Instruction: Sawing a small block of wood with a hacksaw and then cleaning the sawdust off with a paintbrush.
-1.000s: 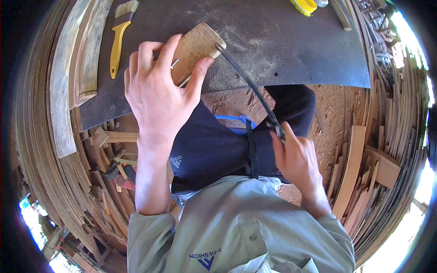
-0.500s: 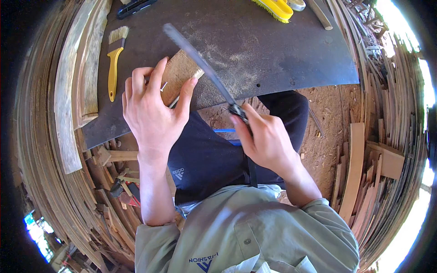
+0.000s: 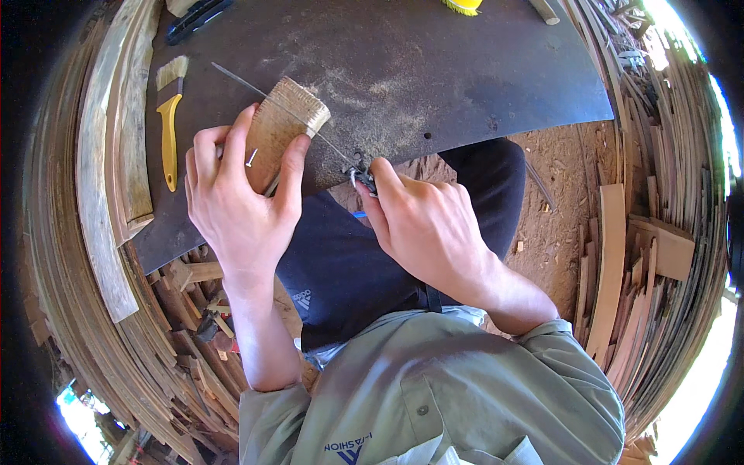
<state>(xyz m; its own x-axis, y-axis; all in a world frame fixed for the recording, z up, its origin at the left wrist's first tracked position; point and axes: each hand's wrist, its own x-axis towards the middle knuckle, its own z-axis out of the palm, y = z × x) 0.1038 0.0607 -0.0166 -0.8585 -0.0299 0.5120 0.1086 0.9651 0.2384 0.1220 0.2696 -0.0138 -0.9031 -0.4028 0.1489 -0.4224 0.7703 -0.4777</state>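
Observation:
My left hand (image 3: 242, 186) is wrapped round a small wooden block (image 3: 283, 128), thumb on one side and fingers on the other. A nail-like piece of metal (image 3: 251, 157) sticks out of the block beside my forefinger. In my right hand (image 3: 430, 229) is the dark handle of a long, thin metal blade (image 3: 236, 77), seen almost edge-on. Whether it is a file or a saw blade I cannot tell. It runs slantwise across the block near its pale, rough far end. Pale dust (image 3: 380, 101) lies scattered on the dark tabletop (image 3: 511, 70) around the block.
A yellow-handled paintbrush (image 3: 169, 132) lies left of my left hand, beside long boards (image 3: 108, 178). A black object (image 3: 198, 19) and a yellow brush (image 3: 463, 6) are at the far edge. Stacked wood strips line both sides; my legs are under the table.
My right hand has moved left and forward, bringing the blade from above the block's end to across it, now edge-on. My left hand and the block have shifted slightly left in view.

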